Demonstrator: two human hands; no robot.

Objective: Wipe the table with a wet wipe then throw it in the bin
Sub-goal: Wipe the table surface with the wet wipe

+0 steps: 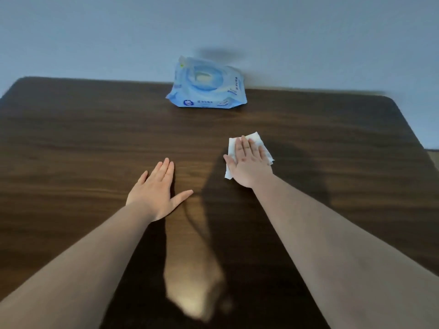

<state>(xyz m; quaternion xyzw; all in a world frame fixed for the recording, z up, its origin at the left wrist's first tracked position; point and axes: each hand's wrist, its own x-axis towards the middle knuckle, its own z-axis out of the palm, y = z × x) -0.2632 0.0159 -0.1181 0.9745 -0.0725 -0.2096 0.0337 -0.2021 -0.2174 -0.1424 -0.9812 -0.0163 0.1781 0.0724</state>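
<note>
A white wet wipe (257,141) lies spread flat on the dark wooden table (83,143), right of centre. My right hand (249,162) presses flat on top of it, fingers together and pointing away, so the wipe's edges show around the hand. My left hand (158,191) rests palm down on the bare wood to the left, fingers straight and thumb out, holding nothing. No bin is in view.
A light blue pack of wet wipes (206,87) leans at the table's far edge against a pale wall (95,36). The table's rounded far corners show at left and right. A bright reflection (190,302) glares on the near wood.
</note>
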